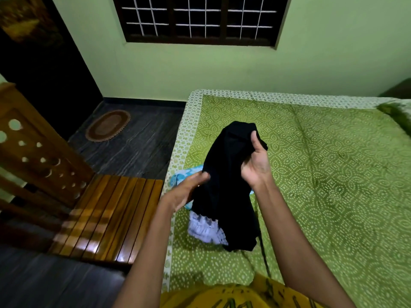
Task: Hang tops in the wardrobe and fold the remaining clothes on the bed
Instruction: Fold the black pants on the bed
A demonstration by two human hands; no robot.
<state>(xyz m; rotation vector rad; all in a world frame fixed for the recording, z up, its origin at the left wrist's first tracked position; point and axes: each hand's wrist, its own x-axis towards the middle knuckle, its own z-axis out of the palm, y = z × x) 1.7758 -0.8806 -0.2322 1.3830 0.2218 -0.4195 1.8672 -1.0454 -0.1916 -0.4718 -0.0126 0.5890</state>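
Two hands: right hand [255, 162] pinching black garment [226, 185], fingers hidden; left hand [189, 190] flat-fingered against it.

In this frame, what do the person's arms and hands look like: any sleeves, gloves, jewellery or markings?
Both arms are bare from the lower edge of the picture up to the wrist: no sleeves reach the forearms. The left hand and right hand wear no gloves, and no rings, watch or bracelets show. At the bottom edge is a mustard-yellow top with dark print, worn on the body.
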